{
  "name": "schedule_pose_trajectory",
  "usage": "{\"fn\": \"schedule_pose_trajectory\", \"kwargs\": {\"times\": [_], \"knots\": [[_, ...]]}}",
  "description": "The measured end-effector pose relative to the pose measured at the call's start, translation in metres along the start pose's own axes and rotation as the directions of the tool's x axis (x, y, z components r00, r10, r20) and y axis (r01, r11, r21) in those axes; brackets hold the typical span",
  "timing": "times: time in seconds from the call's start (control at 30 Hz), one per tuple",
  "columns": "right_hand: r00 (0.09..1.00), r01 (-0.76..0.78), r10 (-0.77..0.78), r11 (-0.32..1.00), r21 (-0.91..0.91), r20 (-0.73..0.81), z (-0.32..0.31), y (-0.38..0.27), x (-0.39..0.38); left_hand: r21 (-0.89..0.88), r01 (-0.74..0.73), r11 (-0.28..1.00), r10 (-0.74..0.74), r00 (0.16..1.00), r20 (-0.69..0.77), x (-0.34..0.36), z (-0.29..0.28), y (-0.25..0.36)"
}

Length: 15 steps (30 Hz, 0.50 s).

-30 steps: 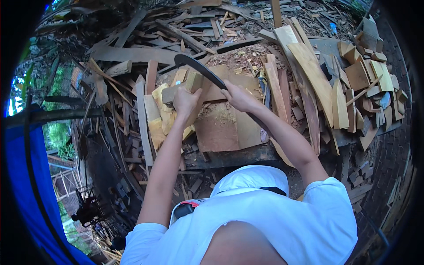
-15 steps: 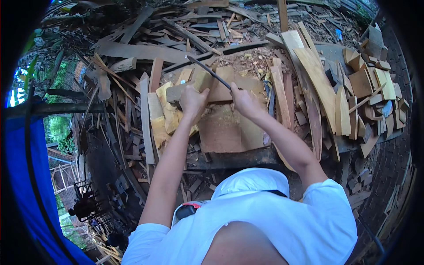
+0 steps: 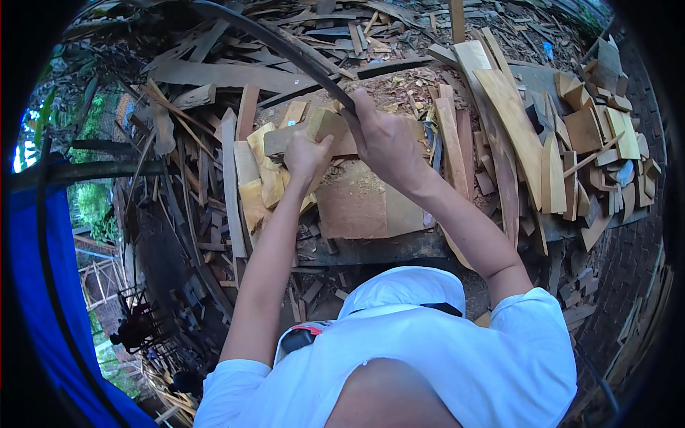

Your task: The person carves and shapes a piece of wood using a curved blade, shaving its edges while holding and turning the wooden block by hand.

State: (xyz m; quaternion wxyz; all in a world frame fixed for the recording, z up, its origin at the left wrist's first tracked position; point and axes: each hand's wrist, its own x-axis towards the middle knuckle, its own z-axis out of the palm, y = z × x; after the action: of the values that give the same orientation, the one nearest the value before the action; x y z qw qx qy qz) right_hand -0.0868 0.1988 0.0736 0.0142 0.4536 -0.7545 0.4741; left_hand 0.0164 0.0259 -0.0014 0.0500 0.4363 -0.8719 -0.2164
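Observation:
My right hand (image 3: 391,143) grips a machete (image 3: 284,51) with a long, dark, slightly curved blade. The blade is raised, slanting up and away to the far left. Its handle is hidden in my fist. My left hand (image 3: 305,157) is closed on the near side of a short wooden block (image 3: 325,123), which is tilted on the work surface. Just in front of my hands lies a broad, flat wooden block (image 3: 353,207) with fine chips and dust on it.
Pale wood offcuts (image 3: 270,171) lie just left of the block. Long boards (image 3: 510,118) lean on the right, beside a heap of cut pieces (image 3: 585,139). Scrap wood litters the ground (image 3: 342,32) beyond. A blue tarp (image 3: 43,285) hangs at the far left.
My right hand has lifted the machete upward, from low over the wood to high above it. My left hand stays on the wooden block, almost unmoved.

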Motion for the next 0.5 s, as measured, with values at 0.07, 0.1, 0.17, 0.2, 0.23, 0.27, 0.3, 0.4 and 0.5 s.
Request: {"fn": "schedule_pose_trajectory", "kwargs": {"times": [0.07,0.1,0.17,0.2,0.23,0.27,0.3,0.4,0.5], "knots": [[0.987,-0.099,0.103,0.994,-0.034,0.126,0.030,0.038,-0.020,0.002,-0.064,0.998,0.064,0.998,0.023,-0.001,-0.003,0.006],[0.958,-0.172,0.185,0.982,-0.077,0.218,0.049,0.066,-0.036,-0.001,-0.068,0.998,0.068,0.998,0.015,0.001,-0.004,0.009],[0.826,-0.385,0.429,0.903,-0.190,0.365,0.078,0.129,-0.068,-0.036,-0.115,0.993,0.113,0.993,-0.035,0.002,-0.005,0.011],[0.834,-0.370,0.411,0.912,-0.178,0.369,0.086,0.131,-0.069,-0.029,-0.108,0.994,0.106,0.993,-0.053,0.003,-0.004,0.003],[0.835,-0.361,0.401,0.916,-0.174,0.377,0.086,0.129,-0.078,0.076,-0.078,0.994,0.083,0.995,-0.057,-0.003,-0.001,0.003],[0.835,-0.354,0.394,0.919,-0.171,0.384,0.087,0.129,-0.084,0.181,-0.050,0.982,0.062,0.996,-0.062,-0.008,0.002,0.003],[0.836,-0.351,0.380,0.925,-0.146,0.395,0.089,0.133,-0.080,0.132,-0.038,0.991,0.043,0.998,-0.040,-0.008,0.004,0.003],[0.787,-0.445,0.421,0.894,-0.056,0.451,0.081,0.143,-0.078,0.016,-0.093,0.996,0.093,0.995,-0.021,-0.014,0.000,0.014],[0.875,-0.356,0.344,0.934,-0.027,0.342,0.080,0.138,-0.068,-0.079,-0.185,0.980,0.178,0.981,-0.082,-0.011,0.001,0.007]]}}
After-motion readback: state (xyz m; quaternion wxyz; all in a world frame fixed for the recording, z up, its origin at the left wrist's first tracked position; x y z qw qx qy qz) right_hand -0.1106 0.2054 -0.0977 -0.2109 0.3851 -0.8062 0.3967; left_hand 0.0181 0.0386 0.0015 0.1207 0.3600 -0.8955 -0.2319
